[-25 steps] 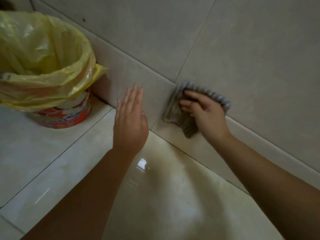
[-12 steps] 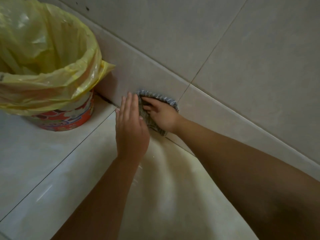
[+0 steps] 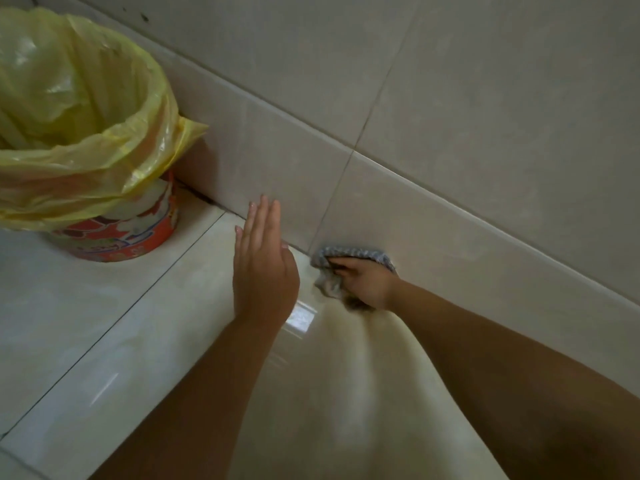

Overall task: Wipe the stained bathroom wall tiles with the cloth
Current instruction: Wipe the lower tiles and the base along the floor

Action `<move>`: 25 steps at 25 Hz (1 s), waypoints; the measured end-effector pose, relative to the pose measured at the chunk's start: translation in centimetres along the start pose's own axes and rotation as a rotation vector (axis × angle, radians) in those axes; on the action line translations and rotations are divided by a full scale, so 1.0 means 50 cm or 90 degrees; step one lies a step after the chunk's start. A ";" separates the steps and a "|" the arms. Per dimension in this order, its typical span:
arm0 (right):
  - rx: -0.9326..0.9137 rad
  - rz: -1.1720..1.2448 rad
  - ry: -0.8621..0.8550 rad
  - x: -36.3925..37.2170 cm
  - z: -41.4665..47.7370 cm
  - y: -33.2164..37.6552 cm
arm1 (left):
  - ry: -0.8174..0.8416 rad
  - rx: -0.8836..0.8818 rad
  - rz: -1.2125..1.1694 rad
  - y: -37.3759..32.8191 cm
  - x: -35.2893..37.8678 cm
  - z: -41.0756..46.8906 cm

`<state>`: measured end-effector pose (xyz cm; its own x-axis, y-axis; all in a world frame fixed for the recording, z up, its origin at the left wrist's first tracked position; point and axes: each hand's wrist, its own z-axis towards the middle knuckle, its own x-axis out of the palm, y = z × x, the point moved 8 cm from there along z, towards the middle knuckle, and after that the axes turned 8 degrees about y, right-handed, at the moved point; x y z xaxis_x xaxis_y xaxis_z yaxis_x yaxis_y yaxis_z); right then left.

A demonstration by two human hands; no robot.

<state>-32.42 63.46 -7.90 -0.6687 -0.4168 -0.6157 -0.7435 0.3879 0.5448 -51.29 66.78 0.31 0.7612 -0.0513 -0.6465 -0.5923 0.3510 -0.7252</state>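
Observation:
The beige wall tiles (image 3: 450, 109) fill the upper right, with a low skirting strip (image 3: 287, 168) along their base. My right hand (image 3: 367, 282) presses a grey ribbed cloth (image 3: 353, 254) against the bottom of the skirting strip where it meets the floor, just right of a vertical grout line. The hand covers most of the cloth; a bunched end hangs below the fingers. My left hand (image 3: 263, 265) is held flat and empty, fingers straight and together, beside the cloth to its left, fingertips near the skirting.
A red patterned bin (image 3: 121, 237) lined with a yellow plastic bag (image 3: 79, 109) stands on the glossy floor tiles (image 3: 86, 323) at the left, close to the wall. Dark gaps show where the floor meets the wall behind the bin.
My right hand swept the cloth left along the skirting toward my left hand, and now sits further right and lower, at the floor joint. My left hand stayed roughly where it was.

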 end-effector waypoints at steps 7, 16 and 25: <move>0.111 0.089 -0.054 -0.029 -0.161 -0.194 | 0.070 0.088 0.050 -0.110 0.051 -0.011; 0.265 0.174 -0.192 -0.075 -0.355 -0.442 | 0.156 0.199 0.119 -0.256 0.137 -0.055; 0.273 0.183 -0.347 -0.210 -0.556 -0.412 | 0.207 0.357 0.170 -0.425 0.201 -0.134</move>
<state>-10.40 37.01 3.17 -0.6525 0.1724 -0.7379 -0.3962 0.7524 0.5261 -32.81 52.55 7.65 0.4393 -0.1425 -0.8870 -0.4555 0.8157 -0.3566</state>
